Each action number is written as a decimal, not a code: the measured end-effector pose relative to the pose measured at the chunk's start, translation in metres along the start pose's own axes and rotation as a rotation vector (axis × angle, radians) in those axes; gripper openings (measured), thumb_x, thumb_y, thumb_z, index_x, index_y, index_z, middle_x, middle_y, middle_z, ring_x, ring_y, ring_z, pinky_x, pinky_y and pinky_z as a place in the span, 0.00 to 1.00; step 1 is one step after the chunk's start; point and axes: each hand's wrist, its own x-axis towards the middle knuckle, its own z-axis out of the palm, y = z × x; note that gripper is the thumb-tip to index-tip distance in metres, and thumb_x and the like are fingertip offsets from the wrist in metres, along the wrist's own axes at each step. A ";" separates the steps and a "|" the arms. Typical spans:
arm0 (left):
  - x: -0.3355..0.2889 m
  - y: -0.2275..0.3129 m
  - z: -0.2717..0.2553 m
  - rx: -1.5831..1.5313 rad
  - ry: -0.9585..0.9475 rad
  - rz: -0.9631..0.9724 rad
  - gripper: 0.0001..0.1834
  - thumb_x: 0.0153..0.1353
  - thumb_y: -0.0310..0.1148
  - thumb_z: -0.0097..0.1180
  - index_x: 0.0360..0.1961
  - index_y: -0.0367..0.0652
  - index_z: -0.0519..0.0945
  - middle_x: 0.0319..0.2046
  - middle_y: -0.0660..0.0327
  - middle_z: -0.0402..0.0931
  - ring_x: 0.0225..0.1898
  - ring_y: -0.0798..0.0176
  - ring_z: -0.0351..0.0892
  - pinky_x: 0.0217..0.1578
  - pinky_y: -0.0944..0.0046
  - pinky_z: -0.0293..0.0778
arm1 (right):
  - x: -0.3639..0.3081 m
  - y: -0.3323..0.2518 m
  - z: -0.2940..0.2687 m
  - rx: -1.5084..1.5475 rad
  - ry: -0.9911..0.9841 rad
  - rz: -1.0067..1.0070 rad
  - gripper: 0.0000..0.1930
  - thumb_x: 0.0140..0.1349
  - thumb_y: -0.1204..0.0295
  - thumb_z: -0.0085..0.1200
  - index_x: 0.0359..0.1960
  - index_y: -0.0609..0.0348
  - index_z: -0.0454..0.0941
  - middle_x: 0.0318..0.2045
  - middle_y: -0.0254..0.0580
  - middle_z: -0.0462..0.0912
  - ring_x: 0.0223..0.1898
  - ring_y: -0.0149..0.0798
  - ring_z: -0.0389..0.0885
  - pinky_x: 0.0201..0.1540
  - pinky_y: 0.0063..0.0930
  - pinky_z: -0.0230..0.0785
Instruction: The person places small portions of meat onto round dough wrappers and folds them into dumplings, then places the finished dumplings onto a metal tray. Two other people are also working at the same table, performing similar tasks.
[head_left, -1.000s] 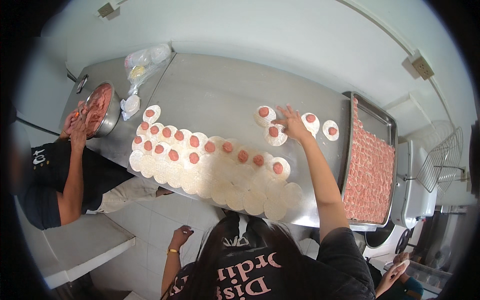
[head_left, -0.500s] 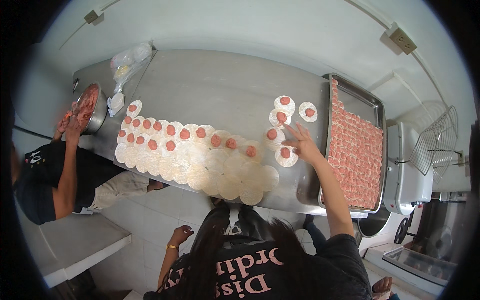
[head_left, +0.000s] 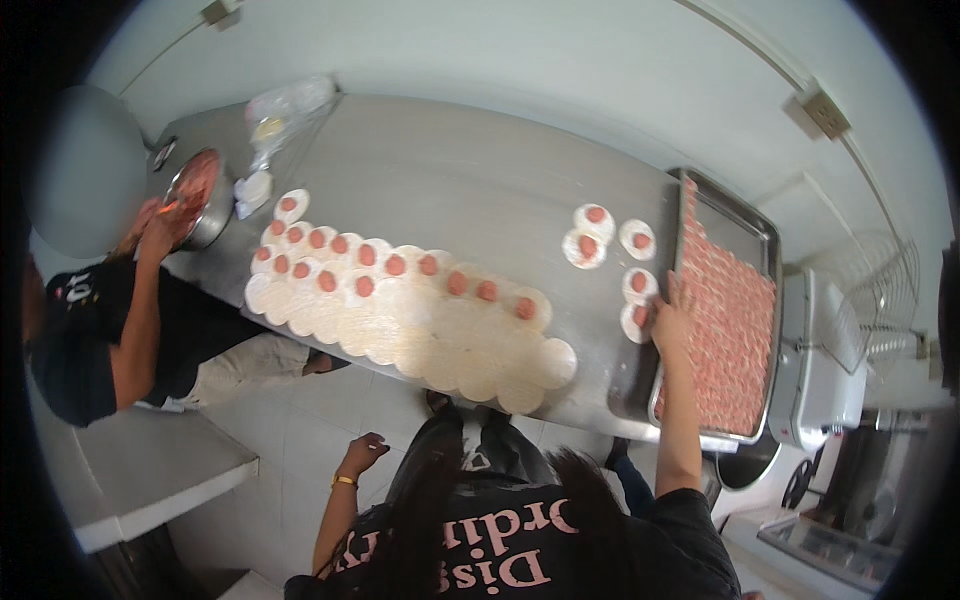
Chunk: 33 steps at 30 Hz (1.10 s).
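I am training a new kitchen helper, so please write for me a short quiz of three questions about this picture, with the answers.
1. On which side is the person's hand nearer to the metal tray? A) left B) right
2. True or false: the co-worker's bowl is empty.
3. How many wrappers topped with pink filling lie between the overlapping rows and the tray?

Key
1. B: the right hand is beside it.
2. False: the metal bowl holds pink filling.
3. Five.
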 end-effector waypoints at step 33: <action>-0.010 -0.148 0.012 -0.204 0.065 -0.030 0.13 0.53 0.36 0.62 0.37 0.41 0.81 0.36 0.56 0.82 0.37 0.56 0.83 0.39 0.62 0.77 | 0.114 -0.285 -0.013 0.331 0.099 -0.449 0.18 0.58 0.70 0.48 0.51 0.38 0.78 0.68 0.37 0.54 0.70 0.48 0.45 0.67 0.59 0.38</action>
